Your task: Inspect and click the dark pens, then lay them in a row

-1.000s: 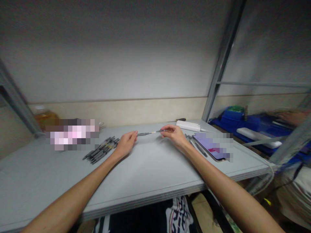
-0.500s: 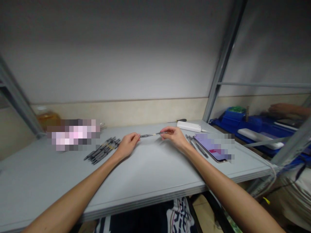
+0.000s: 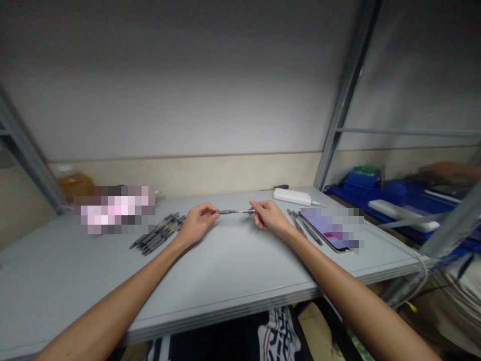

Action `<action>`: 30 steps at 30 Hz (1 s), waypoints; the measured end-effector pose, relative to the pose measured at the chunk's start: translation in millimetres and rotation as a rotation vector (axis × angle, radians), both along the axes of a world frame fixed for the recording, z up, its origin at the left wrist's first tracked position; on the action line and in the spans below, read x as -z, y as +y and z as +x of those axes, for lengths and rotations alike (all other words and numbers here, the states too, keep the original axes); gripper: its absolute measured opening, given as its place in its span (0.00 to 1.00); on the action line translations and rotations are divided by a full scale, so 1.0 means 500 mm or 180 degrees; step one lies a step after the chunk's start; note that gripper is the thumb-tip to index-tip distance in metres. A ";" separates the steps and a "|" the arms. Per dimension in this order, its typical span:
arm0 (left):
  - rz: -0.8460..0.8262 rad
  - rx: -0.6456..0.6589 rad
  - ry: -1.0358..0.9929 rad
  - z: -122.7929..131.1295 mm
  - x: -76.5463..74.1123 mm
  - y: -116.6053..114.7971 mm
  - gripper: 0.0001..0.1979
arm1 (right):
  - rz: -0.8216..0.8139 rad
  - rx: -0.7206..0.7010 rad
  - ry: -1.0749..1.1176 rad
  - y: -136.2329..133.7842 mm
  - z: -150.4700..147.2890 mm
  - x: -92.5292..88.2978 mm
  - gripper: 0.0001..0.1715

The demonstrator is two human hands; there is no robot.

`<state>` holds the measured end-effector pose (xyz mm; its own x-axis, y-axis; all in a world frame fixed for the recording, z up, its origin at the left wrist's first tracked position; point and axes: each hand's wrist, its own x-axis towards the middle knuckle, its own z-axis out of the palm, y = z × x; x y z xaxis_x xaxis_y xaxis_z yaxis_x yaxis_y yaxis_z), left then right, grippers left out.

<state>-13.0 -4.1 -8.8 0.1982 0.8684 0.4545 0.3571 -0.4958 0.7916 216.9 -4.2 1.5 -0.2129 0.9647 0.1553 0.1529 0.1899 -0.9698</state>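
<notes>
My left hand (image 3: 196, 223) and my right hand (image 3: 268, 216) hold a thin grey pen (image 3: 235, 212) between them, just above the grey table (image 3: 225, 271). Each hand pinches one end of the pen, which lies level from left to right. A pile of several dark pens (image 3: 158, 232) lies on the table just left of my left hand. A few more dark pens (image 3: 303, 225) lie to the right of my right hand.
A phone (image 3: 330, 228) lies at the right of the table, a white device (image 3: 292, 196) and a screwdriver (image 3: 276, 187) near the wall. A metal upright (image 3: 343, 95) divides off a blue bench (image 3: 394, 200), where another person's hand (image 3: 447, 171) works.
My two hands have come closer together, so less of the pen shows between them. The other person's hand at the far right has shifted.
</notes>
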 end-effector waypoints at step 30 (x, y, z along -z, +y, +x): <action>-0.0495 -0.0048 -0.0672 0.007 -0.015 -0.008 0.14 | 0.0490 -0.0024 -0.0578 -0.003 0.002 -0.006 0.27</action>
